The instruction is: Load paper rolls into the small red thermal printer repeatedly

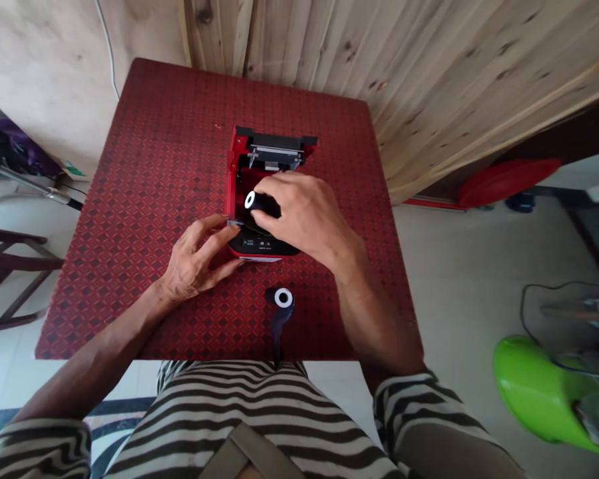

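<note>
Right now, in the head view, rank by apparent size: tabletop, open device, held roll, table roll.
1. Tabletop
2. Open device
3. Unsure: held roll, table roll; right hand partly covers the held one.

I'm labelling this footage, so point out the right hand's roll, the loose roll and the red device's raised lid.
Held roll [264,204], head view, on its dark side.
Loose roll [290,298], head view, on its white ring.
Raised lid [278,153], head view, on its silvery strip.
</note>
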`<state>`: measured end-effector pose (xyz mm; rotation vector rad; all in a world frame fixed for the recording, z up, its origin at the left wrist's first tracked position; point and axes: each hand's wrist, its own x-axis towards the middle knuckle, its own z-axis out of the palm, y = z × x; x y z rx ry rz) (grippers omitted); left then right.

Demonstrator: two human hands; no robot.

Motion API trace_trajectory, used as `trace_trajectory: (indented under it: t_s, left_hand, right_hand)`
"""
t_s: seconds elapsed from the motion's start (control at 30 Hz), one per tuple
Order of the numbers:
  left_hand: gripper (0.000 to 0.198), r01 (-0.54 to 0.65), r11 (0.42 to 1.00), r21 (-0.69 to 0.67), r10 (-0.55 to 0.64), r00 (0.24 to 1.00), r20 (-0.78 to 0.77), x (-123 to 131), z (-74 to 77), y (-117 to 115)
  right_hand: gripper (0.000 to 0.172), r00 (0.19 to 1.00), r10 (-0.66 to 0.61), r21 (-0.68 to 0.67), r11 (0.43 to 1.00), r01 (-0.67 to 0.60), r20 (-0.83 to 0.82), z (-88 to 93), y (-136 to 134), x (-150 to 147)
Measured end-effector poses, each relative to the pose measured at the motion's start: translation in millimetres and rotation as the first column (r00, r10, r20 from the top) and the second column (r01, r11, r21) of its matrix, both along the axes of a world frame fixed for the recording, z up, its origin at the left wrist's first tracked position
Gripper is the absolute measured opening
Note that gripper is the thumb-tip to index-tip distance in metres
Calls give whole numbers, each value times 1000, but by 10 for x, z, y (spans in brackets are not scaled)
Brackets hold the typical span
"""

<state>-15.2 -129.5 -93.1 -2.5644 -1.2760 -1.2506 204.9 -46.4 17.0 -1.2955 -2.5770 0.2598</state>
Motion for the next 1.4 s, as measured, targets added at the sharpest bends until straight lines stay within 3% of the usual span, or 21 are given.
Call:
trace_trajectory:
  t_s: [0.07,0.13,0.2,0.27,0.33,0.43,0.57,0.7,0.8,0.9,0.93,1.0,1.07,1.17,1.3,1.4]
  left_hand:
    - [69,-1,1000,-2,1,1000,-5,-5,-4,3]
    - [69,0,1000,-1,0,1000,-6,-4,-4,6]
    - [68,-7,1000,-2,7,1000,-5,1,0,10]
    - [67,-14,1000,4,14,1000,-3,8,5,16]
    - [66,-20,1000,15,20,1000,0,14,7,23]
    - [66,-27,999,17,27,1000,6,16,10,32]
    - [64,-20,1000,-23,21,1000,12,9,25,26]
    - [63,-10,997,-74,13,999,47,6,36,11]
    - [64,5,994,-107,2,998,70,9,35,2]
    - [64,4,993,-120,5,997,75,14,36,-4]
    - [64,0,993,-119,8,997,71,17,38,-4]
    - [65,0,993,-119,9,998,70,21,45,-5]
    - [66,8,992,-125,2,997,79,24,53,-5]
    - [67,19,992,-124,-8,996,90,27,63,-6]
    - [67,19,991,-132,-6,996,94,34,63,-11]
    - [65,-14,994,-106,20,998,57,36,53,-12]
  right_hand:
    - [17,974,-37,31,998,45,-223,44,-139,167]
    - [19,894,-107,30,991,134,-436,11,-233,396]
    - [23,773,-212,-9,966,258,-598,-148,-265,658]
    - [26,640,-312,-77,927,367,-702,-425,-249,904]
    - [25,534,-402,-161,883,440,-744,-756,-220,1087]
    - [27,514,-505,-274,845,459,-693,-1173,-218,1202]
    - [30,504,-527,-319,838,443,-684,-1410,-265,1191]
    - [39,571,-492,-287,864,414,-658,-1405,-326,1220]
    - [52,619,-491,-171,847,502,-613,-1269,-534,1258]
    - [24,616,-535,-25,767,642,-578,-1048,-919,1238]
    - [13,637,-542,-56,784,619,-548,-979,-1058,1213]
    - [12,723,-497,-249,867,431,-480,-881,-1293,1140]
    - [35,789,-402,-416,886,207,-464,-856,-1428,1051]
    - [63,818,-295,-458,888,44,-494,-923,-1437,923]
    - [47,817,-219,-441,896,-48,-533,-1036,-1327,803]
    - [33,805,-218,-431,901,-52,-552,-944,-1294,790]
